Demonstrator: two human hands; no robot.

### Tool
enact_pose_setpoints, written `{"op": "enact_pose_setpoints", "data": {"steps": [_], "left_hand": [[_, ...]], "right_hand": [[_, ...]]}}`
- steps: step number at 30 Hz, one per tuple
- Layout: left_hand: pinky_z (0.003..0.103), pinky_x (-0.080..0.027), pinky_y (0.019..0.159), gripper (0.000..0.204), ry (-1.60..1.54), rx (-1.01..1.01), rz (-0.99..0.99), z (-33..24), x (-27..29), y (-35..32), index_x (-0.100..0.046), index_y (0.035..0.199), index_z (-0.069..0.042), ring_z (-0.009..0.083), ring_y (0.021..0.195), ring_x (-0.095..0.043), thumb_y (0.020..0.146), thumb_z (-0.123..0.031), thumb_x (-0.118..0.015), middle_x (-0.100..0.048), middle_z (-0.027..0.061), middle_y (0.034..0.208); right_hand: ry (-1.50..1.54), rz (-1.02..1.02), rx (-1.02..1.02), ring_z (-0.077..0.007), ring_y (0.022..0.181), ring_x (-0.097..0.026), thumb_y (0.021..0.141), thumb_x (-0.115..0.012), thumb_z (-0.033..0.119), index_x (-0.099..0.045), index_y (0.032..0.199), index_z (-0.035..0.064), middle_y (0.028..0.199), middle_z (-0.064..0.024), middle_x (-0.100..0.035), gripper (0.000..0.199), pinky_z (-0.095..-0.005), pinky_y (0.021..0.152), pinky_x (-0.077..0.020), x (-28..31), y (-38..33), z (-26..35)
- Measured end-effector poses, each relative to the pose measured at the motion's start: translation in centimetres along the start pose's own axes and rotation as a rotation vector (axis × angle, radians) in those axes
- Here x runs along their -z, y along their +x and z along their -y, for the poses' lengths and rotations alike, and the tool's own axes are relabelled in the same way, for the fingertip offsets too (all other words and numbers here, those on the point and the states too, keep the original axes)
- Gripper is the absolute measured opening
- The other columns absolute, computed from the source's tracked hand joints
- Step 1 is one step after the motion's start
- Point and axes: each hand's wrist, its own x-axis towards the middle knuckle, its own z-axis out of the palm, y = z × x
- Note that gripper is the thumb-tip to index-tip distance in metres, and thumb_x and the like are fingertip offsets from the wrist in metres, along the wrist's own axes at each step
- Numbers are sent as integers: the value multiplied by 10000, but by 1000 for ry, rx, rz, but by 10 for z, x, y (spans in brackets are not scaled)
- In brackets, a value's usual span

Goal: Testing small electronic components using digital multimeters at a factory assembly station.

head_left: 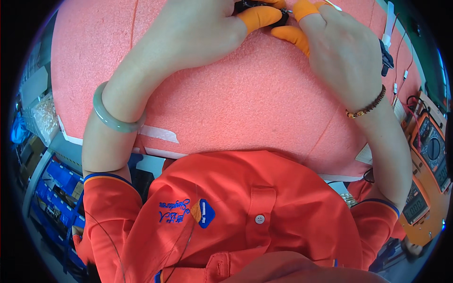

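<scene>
At the top centre of the frame, a small black part [262, 6] sits pinched between both hands, mostly cut off by the edge. The left hand [198, 33] and right hand [339, 47] hold it with orange-capped fingers [258, 17] closed narrow. A slip could drop it onto the pink foam worktop [245, 104], or snag the red wires [401, 52] at upper right.

The wide pink foam mat [245, 104] lies open in its middle and near part, so a hand can pass freely there between the two forearms. At the far edge the left hand [198, 33] and the right hand [339, 52] close the way, meeting around a small black part [283, 19]. On the right side a black clip with thin red wires [386, 56] and orange multimeters [432, 151] stand close to the mat's edge.
</scene>
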Motion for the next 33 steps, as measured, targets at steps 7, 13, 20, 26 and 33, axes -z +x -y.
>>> {"op": "enact_pose_setpoints", "data": {"steps": [7,13,20,26,33], "left_hand": [[314,-436,655,144,-61,-14,-7,-22,4,7,-603,849,-2,258,709,-553,713,-41,-579,-600,126,766],[296,-444,640,132,33,359,117,-35,10,11,-600,840,15,242,700,-567,721,-29,-562,-603,134,762],[284,-449,653,144,38,374,118,-39,10,13,-600,855,18,230,714,-577,726,-28,-557,-609,139,783],[286,-449,662,151,81,351,103,-38,8,13,-601,863,13,232,717,-576,724,-31,-561,-610,137,788],[285,-447,668,157,95,386,148,-39,9,14,-603,868,8,235,720,-575,720,-31,-568,-612,134,792]], "right_hand": [[35,-114,42,-233,502,-507,712,-578,337,-496,727,64,609,-81,-480,285,-329,431,-391,-5,-2,-2],[126,-132,5,-253,515,-506,697,-601,353,-493,741,48,613,-96,-482,326,-344,446,-394,0,-1,0],[130,-107,-27,-270,553,-531,693,-604,368,-512,750,47,628,-113,-522,338,-350,472,-410,-2,3,0],[148,-77,-66,-271,569,-545,699,-600,365,-522,745,46,632,-119,-538,332,-353,492,-420,0,5,0],[149,-49,-70,-277,560,-548,709,-590,365,-523,736,42,622,-128,-543,331,-360,493,-424,2,6,-1]]}}
